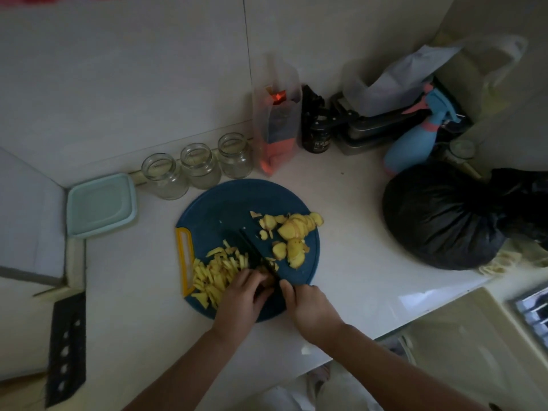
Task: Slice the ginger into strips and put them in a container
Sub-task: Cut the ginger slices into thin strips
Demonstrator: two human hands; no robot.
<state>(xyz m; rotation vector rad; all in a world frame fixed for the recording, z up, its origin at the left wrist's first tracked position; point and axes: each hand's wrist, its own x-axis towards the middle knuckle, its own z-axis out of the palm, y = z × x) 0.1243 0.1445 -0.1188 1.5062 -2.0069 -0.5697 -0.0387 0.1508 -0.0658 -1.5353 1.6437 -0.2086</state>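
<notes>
While left hand (243, 295) pinches a ginger piece (268, 278) on the board (237, 203), right hand (308, 310) grips the knife (252, 252); blade runs away-left, just beside left fingers. Strips (218, 271) piled left; slices (293, 235) far right.
</notes>
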